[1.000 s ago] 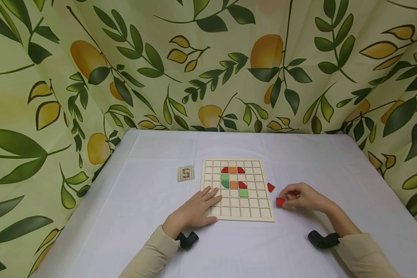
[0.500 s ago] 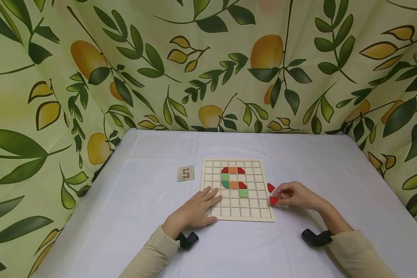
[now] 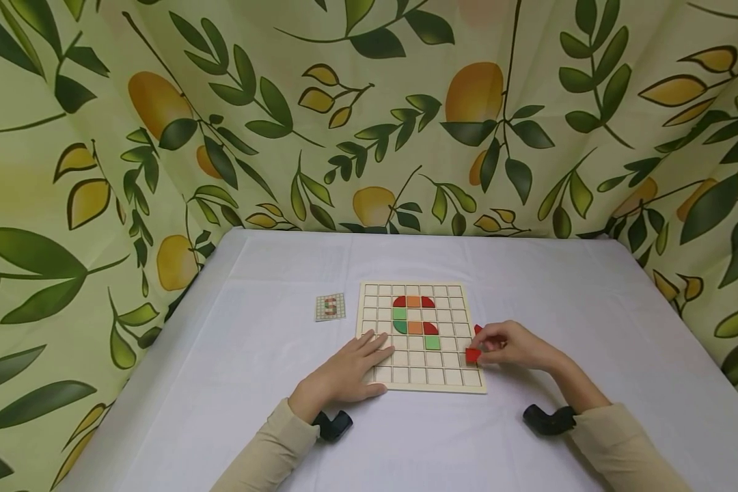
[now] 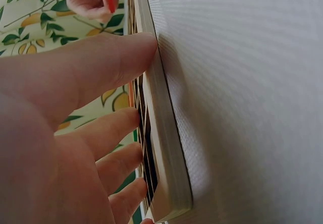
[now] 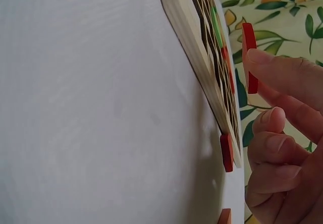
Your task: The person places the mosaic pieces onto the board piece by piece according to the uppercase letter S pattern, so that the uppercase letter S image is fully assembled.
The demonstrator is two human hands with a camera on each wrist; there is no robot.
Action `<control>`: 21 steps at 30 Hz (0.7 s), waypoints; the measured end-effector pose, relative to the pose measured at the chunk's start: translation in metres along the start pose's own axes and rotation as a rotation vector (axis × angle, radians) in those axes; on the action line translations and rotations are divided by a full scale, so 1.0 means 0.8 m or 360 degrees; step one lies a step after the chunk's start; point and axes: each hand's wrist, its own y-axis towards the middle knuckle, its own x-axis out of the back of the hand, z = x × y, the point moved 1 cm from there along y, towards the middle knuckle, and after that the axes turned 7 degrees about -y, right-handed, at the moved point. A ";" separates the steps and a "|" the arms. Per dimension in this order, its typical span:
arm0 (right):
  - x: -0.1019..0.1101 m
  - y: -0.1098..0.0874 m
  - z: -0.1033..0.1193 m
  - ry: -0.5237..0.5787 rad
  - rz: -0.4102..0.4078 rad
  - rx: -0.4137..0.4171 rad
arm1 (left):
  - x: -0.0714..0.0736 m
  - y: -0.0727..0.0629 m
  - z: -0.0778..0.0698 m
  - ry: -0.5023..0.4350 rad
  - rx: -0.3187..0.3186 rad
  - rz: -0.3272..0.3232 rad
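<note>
A wooden grid board (image 3: 400, 376) lies on the table, with red, orange and green pieces set in several of its squares. My left hand (image 3: 347, 369) rests on its near left corner, fingers spread over the squares; in the left wrist view the thumb (image 4: 116, 57) touches the board's side edge. With thumb and fingertip, my right hand (image 3: 513, 345) pinches a red rounded piece (image 3: 473, 355) above the board's right edge. The right wrist view shows that red piece (image 5: 249, 57) raised off the board, the other fingers curled beneath.
Beside the board's right edge lies another red piece (image 3: 477, 329), partly hidden by the right hand. An orange-looking piece (image 5: 225, 217) shows at the bottom of the right wrist view. Left of the board is a small pattern card (image 3: 330, 307). A patterned curtain (image 3: 369, 137) hangs behind the table.
My right hand has moved left with the red piece, from beside the board to over its right edge. The left hand has stayed in place.
</note>
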 end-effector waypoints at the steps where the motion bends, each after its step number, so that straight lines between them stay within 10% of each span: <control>1: -0.001 0.001 0.001 0.0006 0.0003 0.0000 | 0.000 0.000 0.000 0.0007 0.0000 -0.0002; 21: -0.013 0.021 0.024 0.0038 0.0032 0.0032 | -0.002 0.001 0.002 0.0011 0.0014 -0.0006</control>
